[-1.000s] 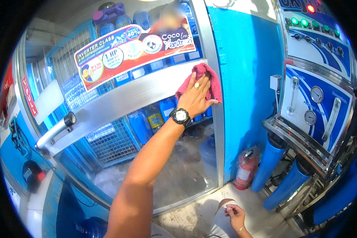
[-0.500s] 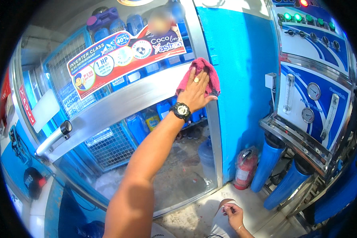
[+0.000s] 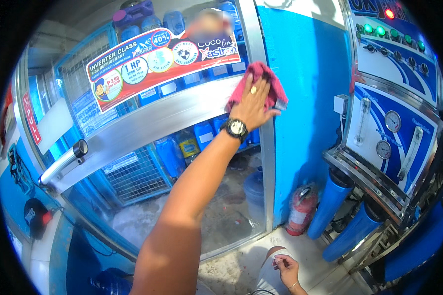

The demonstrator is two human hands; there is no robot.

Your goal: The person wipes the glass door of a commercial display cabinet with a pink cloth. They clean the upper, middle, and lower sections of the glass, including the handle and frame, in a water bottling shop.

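Observation:
My left hand, wearing a black watch and a ring, presses a pink cloth against the door. Its fingers lie along the cloth, which covers the right end of the wide metal crossbar and overlaps the door's side frame. Low at the right, beside my knee, my right hand hangs with its fingers curled together, and nothing shows in them. Above the crossbar, a red and white advertising sticker stretches across the glass.
A tubular door handle sticks out at the left. To the right stand a red fire extinguisher wrapped in plastic, blue filter housings and a panel with gauges. Blue containers show through the glass.
My left hand and the cloth have slid slightly up and right, farther over the door's side frame. The view has shifted a little too. My right hand stays curled by my knee.

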